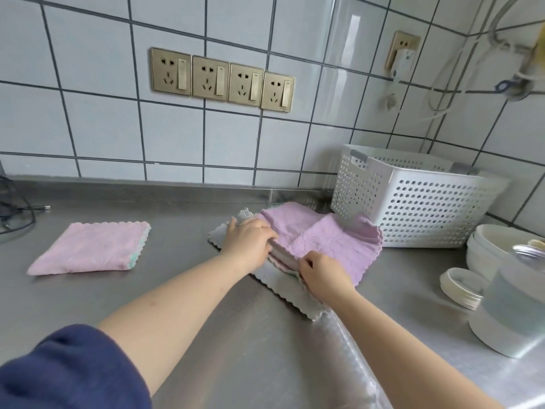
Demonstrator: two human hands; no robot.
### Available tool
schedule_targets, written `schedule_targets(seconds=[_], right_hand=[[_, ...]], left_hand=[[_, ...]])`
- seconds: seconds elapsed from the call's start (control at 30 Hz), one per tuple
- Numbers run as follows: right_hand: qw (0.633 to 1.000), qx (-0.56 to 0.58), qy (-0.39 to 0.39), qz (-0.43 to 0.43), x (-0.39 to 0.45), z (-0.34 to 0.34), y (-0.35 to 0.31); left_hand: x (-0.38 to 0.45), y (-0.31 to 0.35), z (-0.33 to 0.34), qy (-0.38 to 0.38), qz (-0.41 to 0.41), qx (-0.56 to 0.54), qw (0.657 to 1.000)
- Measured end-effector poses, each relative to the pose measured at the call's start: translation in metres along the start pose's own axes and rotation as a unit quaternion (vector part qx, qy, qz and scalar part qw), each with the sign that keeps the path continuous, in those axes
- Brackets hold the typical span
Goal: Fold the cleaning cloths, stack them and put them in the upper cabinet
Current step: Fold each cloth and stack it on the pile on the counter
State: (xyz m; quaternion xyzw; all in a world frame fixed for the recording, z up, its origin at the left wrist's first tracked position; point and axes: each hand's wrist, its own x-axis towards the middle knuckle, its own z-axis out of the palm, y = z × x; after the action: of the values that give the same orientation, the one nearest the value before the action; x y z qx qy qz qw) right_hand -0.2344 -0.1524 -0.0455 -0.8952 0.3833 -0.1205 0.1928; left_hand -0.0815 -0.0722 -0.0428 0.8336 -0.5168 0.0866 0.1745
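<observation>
Our left hand [249, 239] and right hand [321, 273] pinch the lilac cloth's [324, 234] near-left edge atop the pile; mid-fold, next we square its corners.

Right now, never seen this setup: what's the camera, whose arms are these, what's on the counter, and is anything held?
There is no machine here. One wide-angle camera worn on a person's head looks forward and down, so both bare arms reach in from the bottom edge.

The surface is a steel counter against a tiled wall. On it: a folded pink cloth lying alone at the left, a purple cloth on top of a small pile that rests on a grey cloth, a white perforated basket behind, and white bowls at the right.

The left hand has its fingers tucked at the pile's edge. The right hand pinches the purple cloth's near edge; that is the only clear grip.
</observation>
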Motion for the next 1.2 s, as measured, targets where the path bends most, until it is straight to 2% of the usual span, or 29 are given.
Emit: schedule_targets(seconds=[0.1,0.2,0.4,0.6,0.67,0.77,0.87,0.97,1.07,1.2], right_hand=[[0.999,-0.011,-0.007,-0.031,-0.003,0.001,-0.002],[1.0,0.003,-0.008,-0.03,-0.001,-0.005,-0.003],[0.998,0.001,0.056,-0.037,0.012,-0.035,-0.006],[0.988,0.014,0.139,-0.065,-0.007,-0.057,-0.026],[0.987,0.025,0.134,-0.084,-0.019,-0.059,-0.029],[0.988,0.034,0.075,-0.129,-0.048,-0.058,-0.035],[0.989,0.035,0.006,-0.144,-0.072,-0.05,-0.035],[0.988,0.03,-0.046,-0.146,-0.093,-0.037,-0.031],[0.986,0.026,-0.082,-0.146,-0.108,-0.027,-0.03],[0.982,-0.017,-0.118,-0.146,-0.126,-0.018,-0.03]], left_hand=[[0.007,-0.005,-0.003,-0.013,0.052,0.078,0.996],[0.008,-0.015,-0.012,-0.012,0.066,0.126,0.99],[0.011,-0.042,-0.035,0.006,0.05,0.057,0.997],[-0.024,-0.046,-0.097,0.066,0.092,-0.007,0.994],[-0.046,-0.048,-0.112,0.079,0.1,-0.015,0.992],[-0.091,-0.056,-0.128,0.09,0.09,0.035,0.991],[-0.134,-0.062,-0.136,0.046,0.072,0.073,0.994],[-0.172,-0.062,-0.134,-0.049,0.053,0.066,0.995],[-0.199,-0.063,-0.125,-0.121,0.031,0.021,0.992],[-0.227,-0.062,-0.116,-0.181,-0.019,-0.058,0.982]])
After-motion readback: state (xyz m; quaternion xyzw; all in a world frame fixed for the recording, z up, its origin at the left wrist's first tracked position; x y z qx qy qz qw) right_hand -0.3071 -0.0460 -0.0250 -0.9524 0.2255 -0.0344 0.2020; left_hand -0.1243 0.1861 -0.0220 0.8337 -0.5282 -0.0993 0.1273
